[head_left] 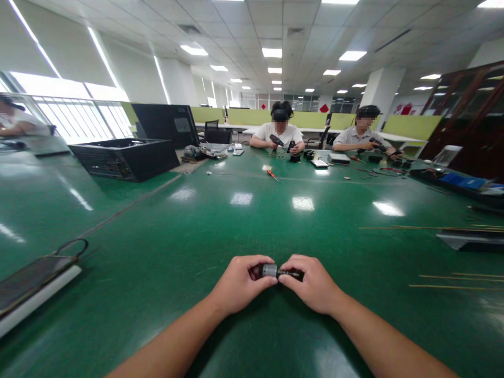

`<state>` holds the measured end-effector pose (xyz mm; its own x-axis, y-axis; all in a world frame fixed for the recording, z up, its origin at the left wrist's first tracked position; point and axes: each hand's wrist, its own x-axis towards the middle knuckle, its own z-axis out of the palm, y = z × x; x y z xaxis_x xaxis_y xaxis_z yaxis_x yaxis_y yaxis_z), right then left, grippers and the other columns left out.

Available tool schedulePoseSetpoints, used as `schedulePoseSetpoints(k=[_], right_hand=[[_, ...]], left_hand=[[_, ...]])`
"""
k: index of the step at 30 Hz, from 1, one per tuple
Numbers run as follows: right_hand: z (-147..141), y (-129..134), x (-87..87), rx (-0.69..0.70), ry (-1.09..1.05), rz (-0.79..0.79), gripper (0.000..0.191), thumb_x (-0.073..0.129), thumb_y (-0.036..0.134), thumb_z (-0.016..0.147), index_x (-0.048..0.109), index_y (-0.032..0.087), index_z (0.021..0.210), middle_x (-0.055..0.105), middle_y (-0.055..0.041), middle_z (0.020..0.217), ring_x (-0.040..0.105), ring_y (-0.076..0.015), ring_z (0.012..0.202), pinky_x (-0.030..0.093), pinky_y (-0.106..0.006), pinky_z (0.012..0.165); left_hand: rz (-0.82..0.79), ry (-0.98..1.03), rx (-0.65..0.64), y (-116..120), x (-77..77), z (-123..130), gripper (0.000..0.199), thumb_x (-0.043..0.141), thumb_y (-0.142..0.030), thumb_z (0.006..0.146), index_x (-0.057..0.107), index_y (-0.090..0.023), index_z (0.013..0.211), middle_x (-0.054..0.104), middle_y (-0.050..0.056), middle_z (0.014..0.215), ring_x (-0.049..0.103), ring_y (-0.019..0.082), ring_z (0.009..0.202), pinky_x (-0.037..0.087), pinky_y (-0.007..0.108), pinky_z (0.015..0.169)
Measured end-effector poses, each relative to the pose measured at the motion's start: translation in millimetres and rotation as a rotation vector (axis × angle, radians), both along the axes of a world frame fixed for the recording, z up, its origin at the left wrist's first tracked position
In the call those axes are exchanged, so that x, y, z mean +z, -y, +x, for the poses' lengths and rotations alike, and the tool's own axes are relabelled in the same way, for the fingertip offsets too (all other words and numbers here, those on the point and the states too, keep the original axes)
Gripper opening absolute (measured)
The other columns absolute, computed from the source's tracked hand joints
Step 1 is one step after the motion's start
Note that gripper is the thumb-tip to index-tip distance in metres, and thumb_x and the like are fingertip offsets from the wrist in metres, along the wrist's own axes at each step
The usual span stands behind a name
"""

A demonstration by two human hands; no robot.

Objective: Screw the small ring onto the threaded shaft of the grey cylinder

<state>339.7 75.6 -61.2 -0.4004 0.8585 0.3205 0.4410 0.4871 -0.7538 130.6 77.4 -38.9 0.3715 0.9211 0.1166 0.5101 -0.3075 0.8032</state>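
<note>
My left hand is closed around a small silver metal cylinder that looks like a little motor. A thin, dark, ridged shaft extends rightward from it, lying level in line with the cylinder. The thumb and fingers of my right hand are closed about the shaft's right end, where a black part is mostly hidden. Whether cylinder and shaft are one piece, I cannot tell. Both hands are low over the green tabletop, close together in front of me.
An orange screwdriver lies farther back. A black computer case stands at the back left, a dark flat device at the left. Thin yellow rods lie at the right. Two people with power drills sit opposite.
</note>
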Motion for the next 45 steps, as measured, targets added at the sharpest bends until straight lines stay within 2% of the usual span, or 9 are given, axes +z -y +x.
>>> schedulePoseSetpoints(k=[16,26,45], right_hand=[[0.9,-1.7,-2.1,-0.012,0.019,0.002,0.008,0.068,0.023,0.086,0.075,0.020,0.084,0.067,-0.0009,0.077,0.061,-0.0147,0.071,0.041,-0.026,0.067],[0.4,-2.2,-1.0,-0.045,0.010,-0.029,0.009,0.068,0.025,0.086,0.076,0.020,0.084,0.068,-0.0014,0.077,0.061,-0.0154,0.072,0.041,-0.026,0.067],[-0.7,-2.2,-0.9,-0.063,0.031,-0.038,0.010,0.067,0.025,0.086,0.076,0.021,0.086,0.069,-0.0012,0.077,0.061,-0.0154,0.072,0.041,-0.026,0.067]], left_hand=[[-0.003,0.012,0.016,-1.1,0.1,0.1,0.026,0.075,-0.028,0.075,0.075,-0.018,0.099,0.062,-0.001,0.067,0.048,0.012,0.060,0.037,0.021,0.058],[-0.030,0.036,0.033,-4.3,-5.2,-1.1,0.030,0.076,-0.029,0.074,0.074,-0.018,0.101,0.059,-0.002,0.066,0.046,0.011,0.059,0.037,0.022,0.059],[-0.043,0.036,0.029,-5.1,-1.8,-0.9,0.030,0.074,-0.031,0.073,0.074,-0.017,0.100,0.060,-0.001,0.067,0.047,0.012,0.061,0.038,0.022,0.059]])
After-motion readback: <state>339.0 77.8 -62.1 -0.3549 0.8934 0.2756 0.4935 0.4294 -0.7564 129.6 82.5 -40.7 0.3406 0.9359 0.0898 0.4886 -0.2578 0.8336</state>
